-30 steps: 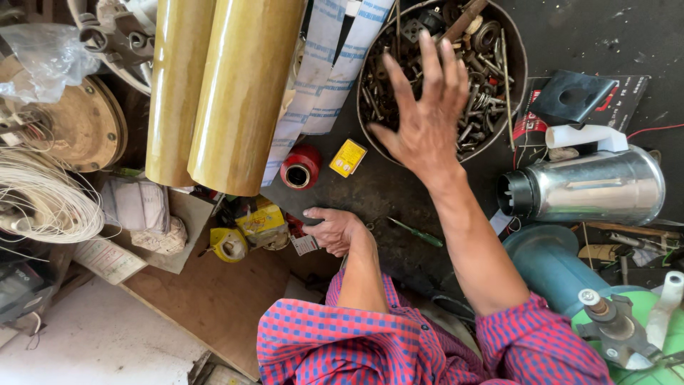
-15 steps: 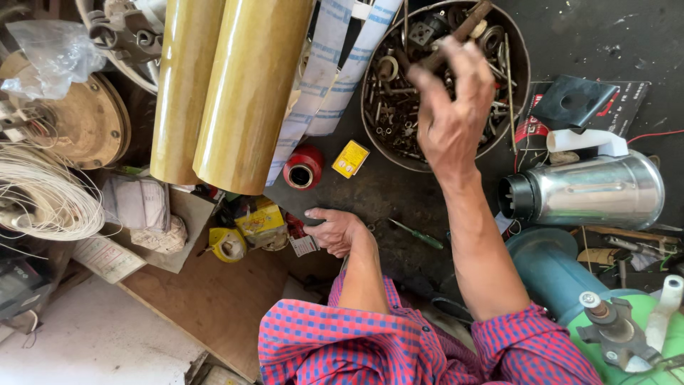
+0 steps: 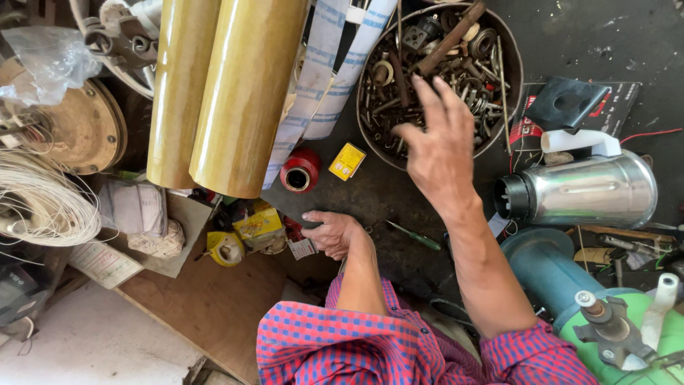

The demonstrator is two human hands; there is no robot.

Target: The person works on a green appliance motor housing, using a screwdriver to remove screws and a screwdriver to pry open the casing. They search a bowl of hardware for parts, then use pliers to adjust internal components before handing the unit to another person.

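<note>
Your right hand (image 3: pixel 438 153) hangs open-fingered at the near rim of the round scrap bowl (image 3: pixel 511 107), holding nothing.

The spread fingers (image 3: pixel 427 96) point away from you over the heap of bolts, screws and rings that lies straight ahead of the grip, and a long rusty bar (image 3: pixel 449 39) runs diagonally across the far side, its axis slanting up to the right. This hand is far nearer the bowl than the other. Your left hand (image 3: pixel 331 232) rests low on the dark bench, curled loosely by a small tag; whether it has hold of anything you cannot tell. A green-handled screwdriver (image 3: pixel 413 235) lies between your forearms, a steel jug (image 3: pixel 581 191) on its side to the right.
</note>
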